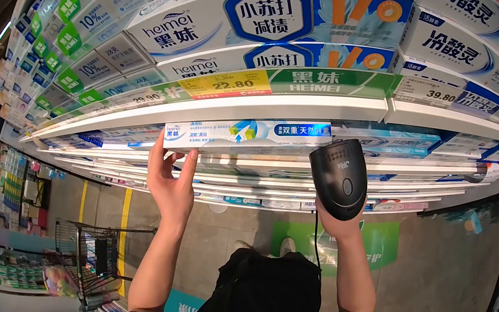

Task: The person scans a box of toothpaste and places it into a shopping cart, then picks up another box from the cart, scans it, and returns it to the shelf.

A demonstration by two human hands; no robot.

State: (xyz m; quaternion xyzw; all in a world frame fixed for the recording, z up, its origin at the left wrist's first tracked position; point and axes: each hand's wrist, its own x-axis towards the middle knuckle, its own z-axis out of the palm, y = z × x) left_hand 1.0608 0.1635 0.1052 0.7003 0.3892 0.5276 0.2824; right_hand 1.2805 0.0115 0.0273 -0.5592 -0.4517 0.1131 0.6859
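Observation:
My left hand [171,173] grips the left end of a long white and blue toothpaste box [220,137], with fingers and thumb at its lower edge. The box lies level, just below the front edge of a shelf. In my right hand [342,227] is a black handheld barcode scanner [341,179], its head overlapping the right end of the box in this view. A black cable [316,240] hangs down from the scanner. Most of my right hand's fingers are hidden behind the scanner body.
Toothpaste boxes [270,20] fill the upper shelf, above a white shelf edge [328,105] with a yellow price label [226,84]. More stocked shelves [244,194] lie below. A wire shopping cart [94,255] stands on the grey floor [204,246] at the lower left.

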